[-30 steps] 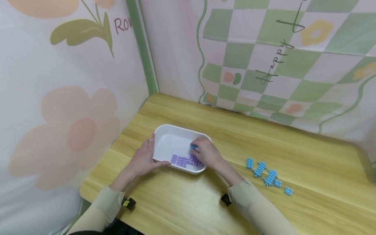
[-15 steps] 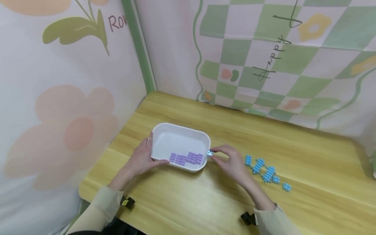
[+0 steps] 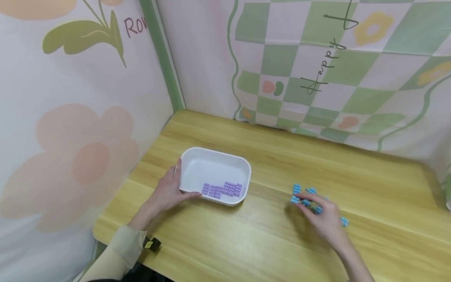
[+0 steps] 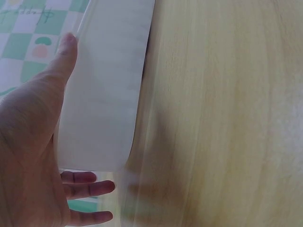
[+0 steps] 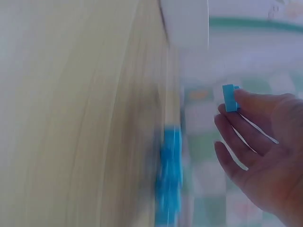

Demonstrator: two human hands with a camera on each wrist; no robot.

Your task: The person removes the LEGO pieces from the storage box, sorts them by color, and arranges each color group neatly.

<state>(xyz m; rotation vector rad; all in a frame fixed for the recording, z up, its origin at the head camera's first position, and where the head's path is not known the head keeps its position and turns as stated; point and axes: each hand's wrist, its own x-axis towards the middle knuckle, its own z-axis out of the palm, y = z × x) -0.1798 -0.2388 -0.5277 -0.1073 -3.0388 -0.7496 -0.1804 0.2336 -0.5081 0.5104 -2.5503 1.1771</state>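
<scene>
In the head view my left hand [image 3: 167, 192] holds the corner of a white plastic tray [image 3: 243, 164], thumb along the near rim and fingers at the left end. The left wrist view shows the thumb against the tray's outer wall [image 4: 102, 85]. Several purple building bricks [image 3: 231, 188] lie inside the tray along its near side. My right hand [image 3: 327, 221] pinches a small blue building brick [image 5: 230, 98] between thumb and index finger. It is over the group of blue bricks on the table and partly covers them in the head view.
A single blue brick [image 3: 296, 189] lies left of the others, and another blue brick [image 3: 344, 221] sits to the right of my hand. The wooden table [image 3: 225, 243] meets a patterned cloth wall [image 3: 299, 98] at the back and a flowered one [image 3: 88, 156] on the left.
My right hand has lifted the small blue brick out of the tray and carried it right, over to the other blue bricks. My left hand stays at the tray's corner.
</scene>
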